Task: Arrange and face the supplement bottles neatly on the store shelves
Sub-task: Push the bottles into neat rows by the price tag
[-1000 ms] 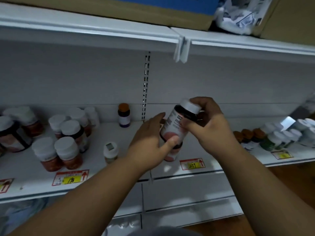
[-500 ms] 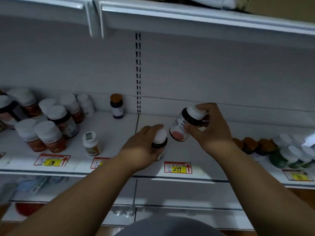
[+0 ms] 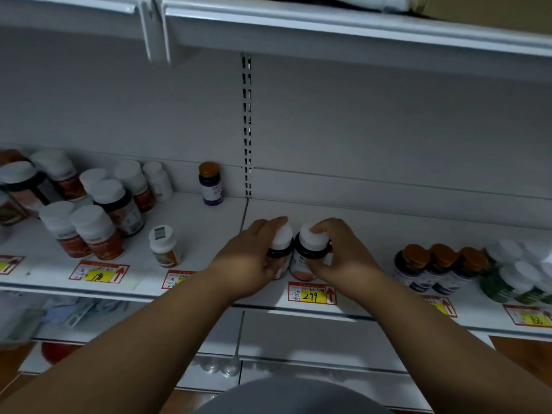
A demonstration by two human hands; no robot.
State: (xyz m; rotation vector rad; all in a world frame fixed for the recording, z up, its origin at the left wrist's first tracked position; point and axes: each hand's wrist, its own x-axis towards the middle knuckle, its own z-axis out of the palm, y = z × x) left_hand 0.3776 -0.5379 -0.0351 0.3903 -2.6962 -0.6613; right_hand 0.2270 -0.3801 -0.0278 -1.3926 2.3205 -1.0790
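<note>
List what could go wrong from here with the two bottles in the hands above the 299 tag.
1. Both white-capped bottles stand near the shelf's front edge; when the left hand and right hand loosen their grip, a nudge might tip the left bottle or right bottle off.
2. They stand pressed together, so turning one to face could drag the other askew.
3. Fingers partly cover the labels, so facing may be misjudged.

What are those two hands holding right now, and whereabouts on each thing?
Each hand holds one white-capped supplement bottle standing on the shelf. The left hand wraps the left bottle around its side; the right hand takes its grip on the right bottle at cap and shoulder.
</note>
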